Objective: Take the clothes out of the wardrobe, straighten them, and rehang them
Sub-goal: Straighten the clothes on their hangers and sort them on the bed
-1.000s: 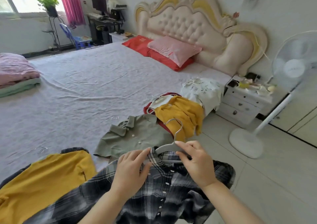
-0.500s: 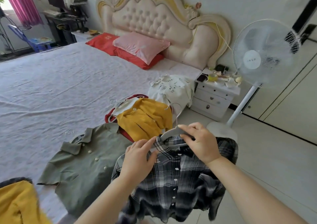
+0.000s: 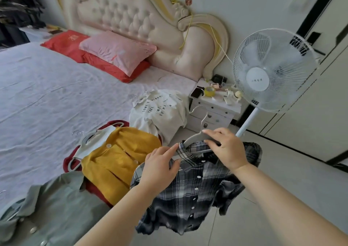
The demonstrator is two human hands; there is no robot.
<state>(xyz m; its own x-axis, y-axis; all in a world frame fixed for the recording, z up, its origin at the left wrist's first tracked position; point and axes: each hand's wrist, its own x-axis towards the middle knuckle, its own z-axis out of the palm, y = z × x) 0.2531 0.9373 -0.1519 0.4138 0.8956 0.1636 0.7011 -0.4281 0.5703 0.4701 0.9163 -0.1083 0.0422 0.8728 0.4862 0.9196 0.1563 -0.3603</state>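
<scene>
While the shirt hangs off the bed's edge, right hand (image 3: pixel 227 149): fingers curled over the neck of a white plastic hanger with a bare metal hook (image 3: pixel 192 138), gripping it.
Left hand (image 3: pixel 160 168): thumb and forefinger pinch the shirt collar at the hanger's left shoulder.
Black, grey and white plaid button-up shirt (image 3: pixel 188 189): on the hanger, buttoned front toward the camera, hem hanging free over the pale tiled floor (image 3: pixel 282 170), just beside the bed.
Mustard-yellow buttoned cardigan (image 3: pixel 116 159): flat on the bed just left of the left hand, lying over a dark red garment (image 3: pixel 67 162).
Sage-green buttoned shirt (image 3: pixel 56 208): on the bed at lower left, touching the red garment.
White shirt with black lettering (image 3: pixel 160 113): beyond the cardigan, draped over the bed's side.
Bed with pale lilac sheet (image 3: pixel 56 95): pink pillow (image 3: pixel 116 51) on a red pillow (image 3: pixel 67 42), against a cream tufted headboard (image 3: pixel 131 15).
White drawered nightstand (image 3: pixel 212 112): between bed and fan, small items on top, mostly too small to identify.
White pedestal fan (image 3: pixel 273 72): standing on the floor right of the nightstand.
Cream panelled doors with dark trim (image 3: pixel 320 113): far right.
</scene>
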